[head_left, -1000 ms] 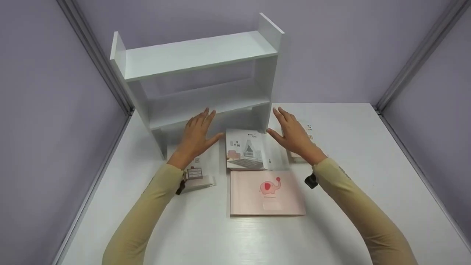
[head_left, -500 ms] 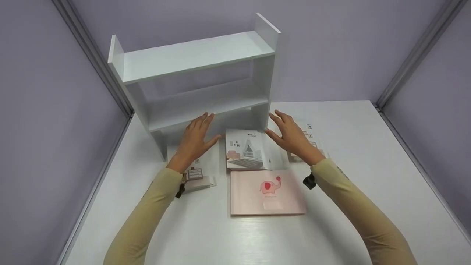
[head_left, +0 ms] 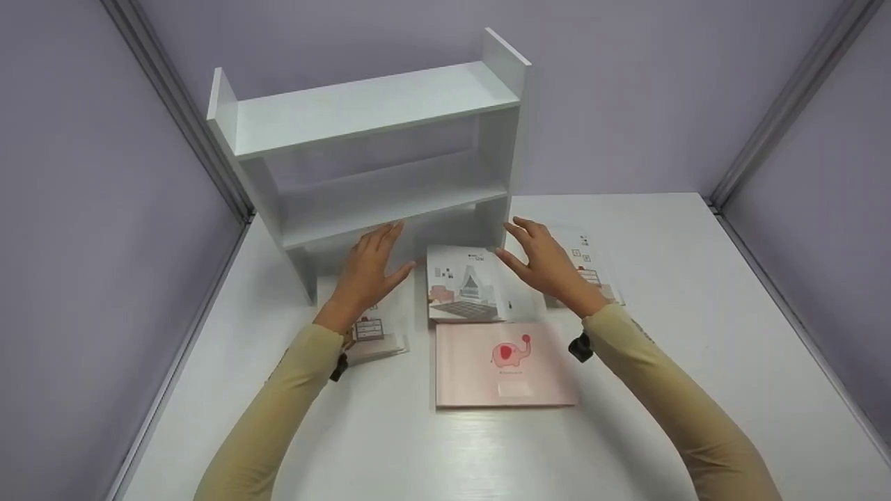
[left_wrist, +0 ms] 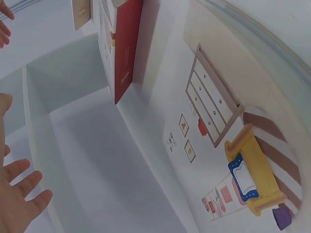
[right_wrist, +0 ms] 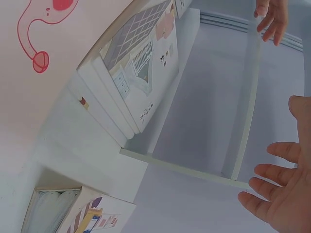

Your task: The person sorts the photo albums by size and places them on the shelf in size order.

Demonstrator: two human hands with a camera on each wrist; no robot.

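My left hand (head_left: 365, 275) hovers with spread fingers before the lower shelf of a white bookshelf (head_left: 376, 108), holding nothing. Under its wrist lies a white book printed with a drawer chest (head_left: 369, 329). My right hand (head_left: 546, 261) hovers by the shelf's right side panel, fingers apart, also holding nothing. Between the hands lies a stack topped by a white book with a canopy picture (head_left: 465, 284), whose stacked edges show in the right wrist view. In front of it lies a pink book with a red elephant (head_left: 505, 365).
Another white printed book (head_left: 592, 271) lies right of the bookshelf, partly behind my right hand. The white table (head_left: 696, 348) meets purple-grey walls (head_left: 626, 104) at the back and sides. A red-sided book (left_wrist: 126, 53) shows in the left wrist view.
Both hands have drifted slightly down toward me, the right one also a little left. The books and the bookshelf stay where they were.
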